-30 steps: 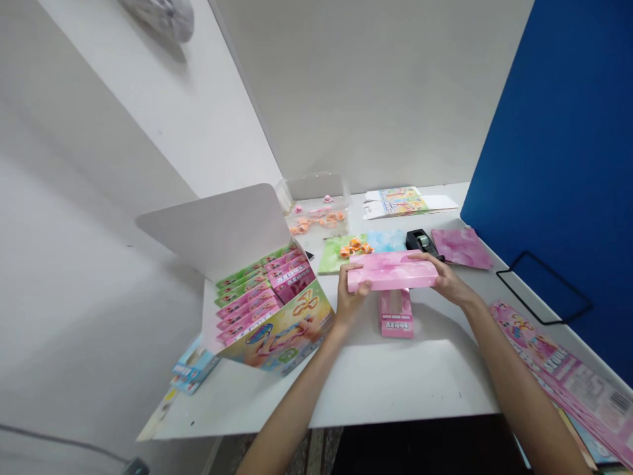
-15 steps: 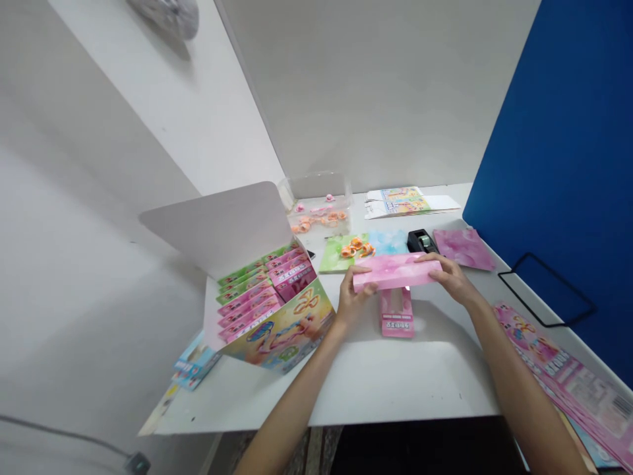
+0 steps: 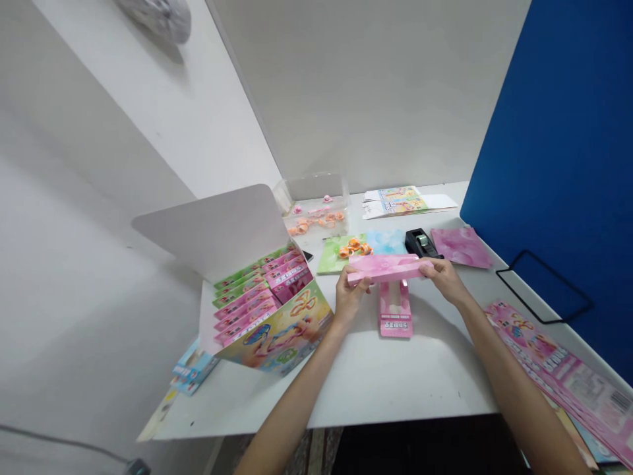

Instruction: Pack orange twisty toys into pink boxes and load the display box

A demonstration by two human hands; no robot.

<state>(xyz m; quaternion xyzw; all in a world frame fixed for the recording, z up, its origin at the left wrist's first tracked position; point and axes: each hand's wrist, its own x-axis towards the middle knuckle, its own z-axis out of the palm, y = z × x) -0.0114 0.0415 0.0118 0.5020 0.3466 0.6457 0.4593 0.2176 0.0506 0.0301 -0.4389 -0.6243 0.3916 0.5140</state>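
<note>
Flattened printed cartons (image 3: 395, 201) are laid along the worktop's (image 3: 386, 389) back edge, and a clear plastic tub (image 3: 317, 188) is set near its back left corner. Blue cartons (image 3: 192, 369) are placed at the left edge. The right edge is bordered by a blue partition (image 3: 568, 152).

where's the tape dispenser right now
In the head view, the tape dispenser sits right of centre on the table, between the blue sheet and the pink sheet.

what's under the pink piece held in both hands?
Below the pink piece in view, a pink box with a cutout lies on the white table. The piece hides how far back the box extends; anything else covered can't be seen.
</note>
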